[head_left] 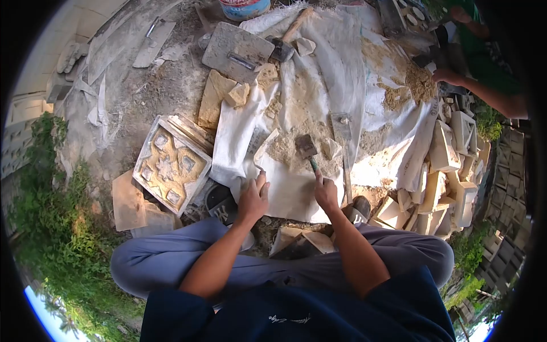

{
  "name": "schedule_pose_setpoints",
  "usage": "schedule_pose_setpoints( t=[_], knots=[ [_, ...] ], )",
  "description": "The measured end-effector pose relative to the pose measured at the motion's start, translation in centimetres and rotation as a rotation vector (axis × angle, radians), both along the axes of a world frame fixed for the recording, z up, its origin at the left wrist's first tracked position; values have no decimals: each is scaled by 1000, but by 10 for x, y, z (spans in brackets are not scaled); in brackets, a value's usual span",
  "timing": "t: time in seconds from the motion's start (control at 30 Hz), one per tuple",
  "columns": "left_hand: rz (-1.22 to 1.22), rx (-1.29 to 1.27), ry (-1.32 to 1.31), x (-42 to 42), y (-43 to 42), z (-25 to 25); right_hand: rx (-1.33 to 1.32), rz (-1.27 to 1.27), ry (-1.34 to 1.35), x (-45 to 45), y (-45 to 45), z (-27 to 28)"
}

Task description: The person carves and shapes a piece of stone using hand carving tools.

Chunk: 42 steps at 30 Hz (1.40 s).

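My right hand point(326, 195) is closed round the green handle of a small trowel point(306, 146). The trowel's square, dirty blade rests over a heap of sandy material point(282, 147) on a white sack point(296, 196). My left hand point(253, 199) is closed at the sack's near left part and seems to pinch its raised edge; the fingertips are partly hidden. A pale lump point(330, 149) sits by the heap. Just right of it lies a long-handled flat tool point(342, 126), its handle toward me.
A square mould point(206, 178) with patterned sandy fill lies left. Beyond are a float point(219, 48), a hammer point(293, 28), stone chunks point(216, 100) and a bucket point(245, 10). Cast blocks point(444, 145) pile up right. Another person's hand point(447, 77) is at upper right.
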<state>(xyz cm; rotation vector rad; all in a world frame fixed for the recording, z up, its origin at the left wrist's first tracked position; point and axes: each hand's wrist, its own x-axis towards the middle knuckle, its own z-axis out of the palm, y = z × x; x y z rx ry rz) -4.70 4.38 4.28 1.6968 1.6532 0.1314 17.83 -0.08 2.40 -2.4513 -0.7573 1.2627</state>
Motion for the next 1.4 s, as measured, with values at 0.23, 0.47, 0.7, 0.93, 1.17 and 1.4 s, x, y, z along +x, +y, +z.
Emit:
schedule_pose_setpoints(
  t=[0.23, 0.47, 0.7, 0.93, 1.17, 1.4],
  knots=[
    [42, -49, -37, 3, -1, -1, 84, -30, 97, 3, -8, 5],
    [-23, 3, -1, 6, -3, 0, -84, -8, 34, 11, -20, -8],
    [20, -103, 5, 8, -6, 18, -125, 18, 4, 3, -27, -21],
    [-14, 19, -20, 2, -12, 11, 107, -47, -12, 7, -4, 15],
    [-35, -60, -14, 7, -12, 19, 295, 84, -113, 7, -22, 9],
    [-16, -72, -34, 6, -15, 12, 639, 29, -44, -9, -15, 36]
  ],
)
